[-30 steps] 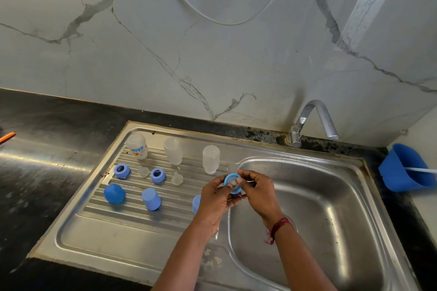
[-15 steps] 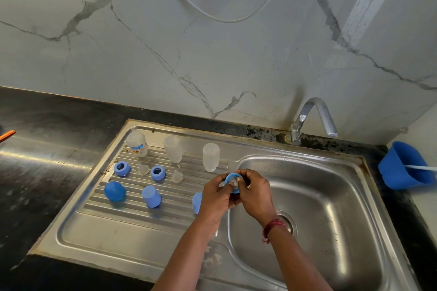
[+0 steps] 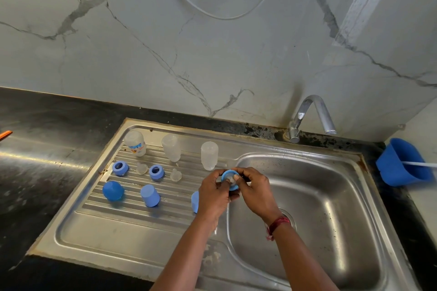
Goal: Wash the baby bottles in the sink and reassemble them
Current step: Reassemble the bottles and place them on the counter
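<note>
Both hands meet over the left rim of the sink basin (image 3: 331, 196). My left hand (image 3: 212, 196) and my right hand (image 3: 256, 192) grip a blue collar ring (image 3: 230, 181) with a clear teat inside it. On the ribbed drainboard (image 3: 132, 227) three clear bottles stand upside down: one with a printed label (image 3: 135, 143), a second (image 3: 171, 147) and a third (image 3: 209, 155). In front of them lie two blue rings (image 3: 120, 168) (image 3: 156, 172) and two clear teats (image 3: 142, 168) (image 3: 176, 175). Nearer me sit a round blue cap (image 3: 113, 190), a second blue cap (image 3: 150, 195) and a third (image 3: 195, 201), half hidden by my left hand.
A chrome tap (image 3: 312, 116) curves over the basin's back edge. A blue tub (image 3: 402, 163) with a white tube stands on the right counter. Black counter (image 3: 35, 160) lies left of the drainboard, with an orange object (image 3: 5, 134) at its far left edge.
Both hands stay on the blue ring at the basin's rim; their fingers have shifted slightly around it. The camera view has tilted a little.
</note>
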`<action>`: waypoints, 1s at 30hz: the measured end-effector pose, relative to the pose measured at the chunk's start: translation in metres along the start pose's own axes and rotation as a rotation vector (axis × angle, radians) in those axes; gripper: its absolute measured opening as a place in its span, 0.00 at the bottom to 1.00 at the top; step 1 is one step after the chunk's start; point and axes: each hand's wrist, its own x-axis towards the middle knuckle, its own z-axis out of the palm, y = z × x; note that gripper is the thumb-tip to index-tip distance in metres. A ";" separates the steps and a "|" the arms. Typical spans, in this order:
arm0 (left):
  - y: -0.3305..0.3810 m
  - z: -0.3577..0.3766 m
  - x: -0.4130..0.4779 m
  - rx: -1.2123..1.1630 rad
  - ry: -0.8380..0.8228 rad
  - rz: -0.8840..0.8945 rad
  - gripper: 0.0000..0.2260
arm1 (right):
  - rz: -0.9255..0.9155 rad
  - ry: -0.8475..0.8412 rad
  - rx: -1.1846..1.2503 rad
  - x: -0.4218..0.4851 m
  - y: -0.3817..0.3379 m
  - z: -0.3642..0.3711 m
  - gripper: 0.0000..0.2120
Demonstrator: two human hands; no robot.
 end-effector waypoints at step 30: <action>-0.006 -0.006 -0.001 0.428 0.219 0.530 0.24 | -0.112 0.217 0.239 -0.006 -0.001 0.006 0.13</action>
